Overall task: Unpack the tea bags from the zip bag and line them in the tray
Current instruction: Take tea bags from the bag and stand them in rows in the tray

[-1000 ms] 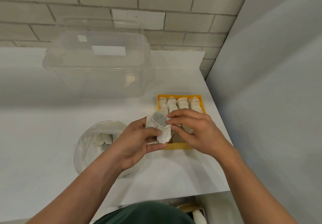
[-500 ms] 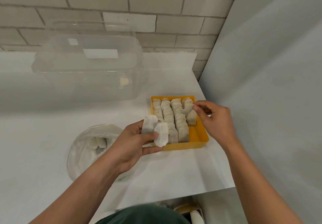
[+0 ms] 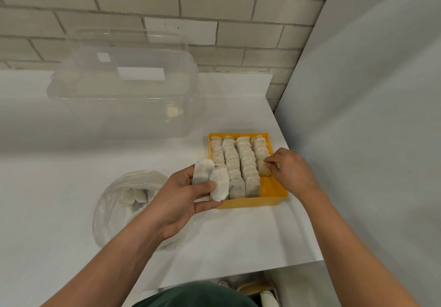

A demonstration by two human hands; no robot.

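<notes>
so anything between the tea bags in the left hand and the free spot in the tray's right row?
Only the right hand: its fingers hold the last tea bag in that row, beside the yellow tray's bare floor. The two tea bags in the left hand are held at the tray's near left corner.

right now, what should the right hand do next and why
Probably release the tea bag that the right hand pinches at the front end of the rightmost row in the yellow tray, then reach for one of the two other tea bags in the left hand. That row is shortest, with bare tray floor ahead.
</notes>
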